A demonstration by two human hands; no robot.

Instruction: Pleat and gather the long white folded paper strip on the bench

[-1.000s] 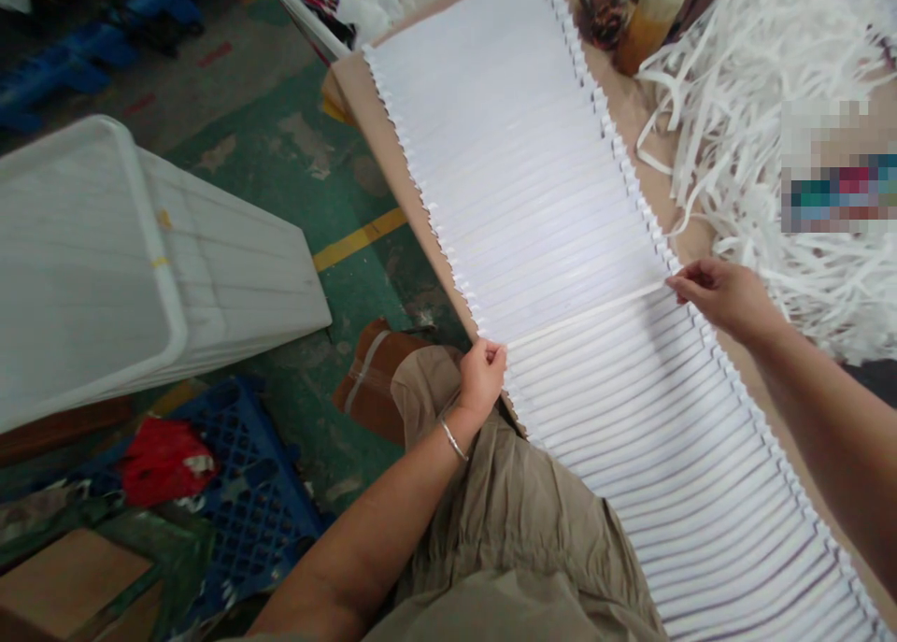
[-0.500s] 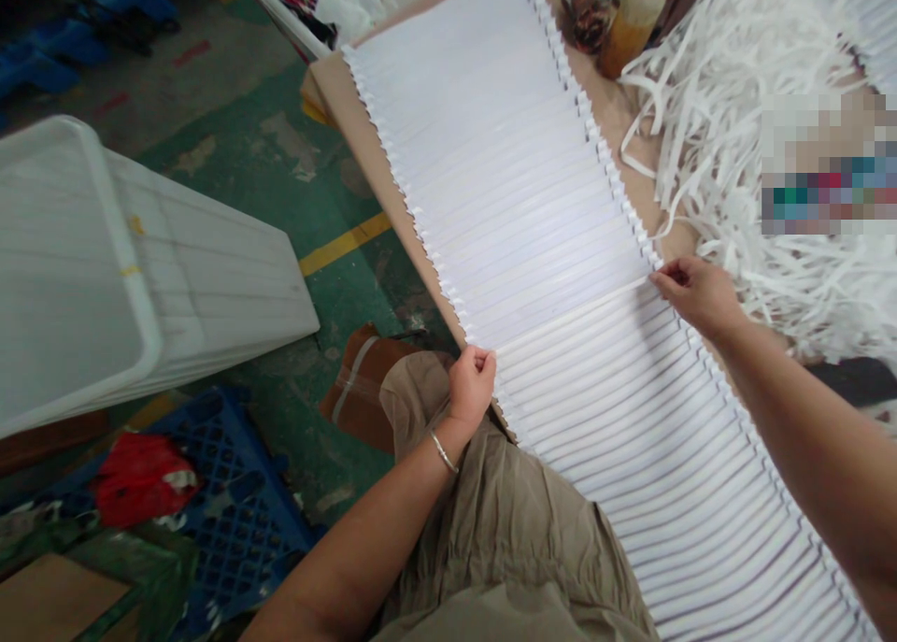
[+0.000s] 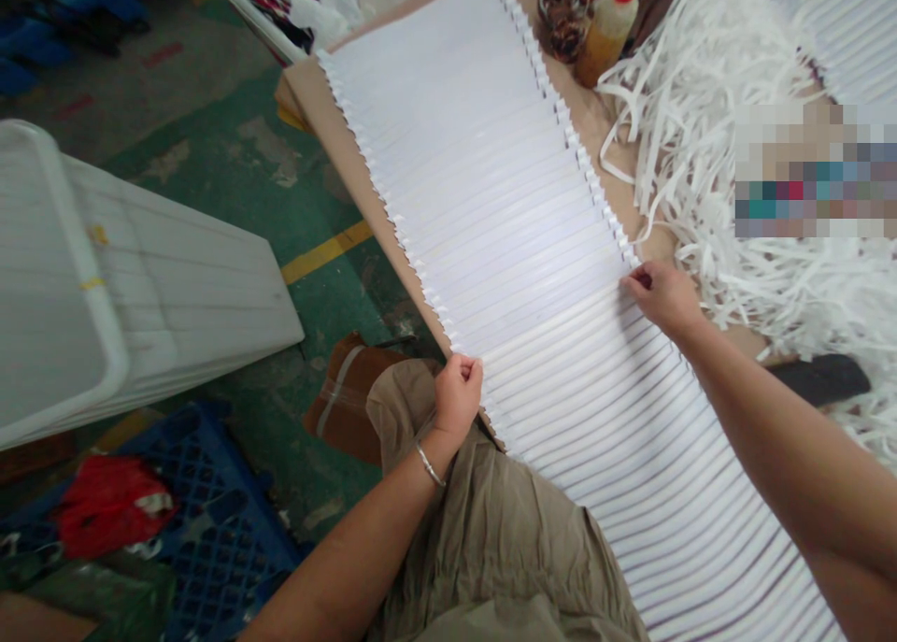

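Note:
A long row of overlapping white sheets (image 3: 448, 91) runs down the table towards my lap, its side edges stepped and ragged. Across it lies a thin white strip (image 3: 553, 319), hard to tell from the sheet edges beneath. My left hand (image 3: 459, 394), with a bracelet at the wrist, is closed in a pinch at the strip's left end, by the row's left edge. At the right edge, my right hand (image 3: 661, 296) pinches the other end. My fingertips cover both ends.
Loose white strips (image 3: 701, 137) are heaped on the right, with a red-capped bottle (image 3: 608, 30) behind and a dark object (image 3: 823, 378) nearer. A big white bin (image 3: 189, 259) stands left, above a blue pallet (image 3: 217, 492) holding a red bag (image 3: 116, 506).
The whole view has shifted, so the table and bin appear farther left. Both hands keep their pinches at the two edges of the sheets.

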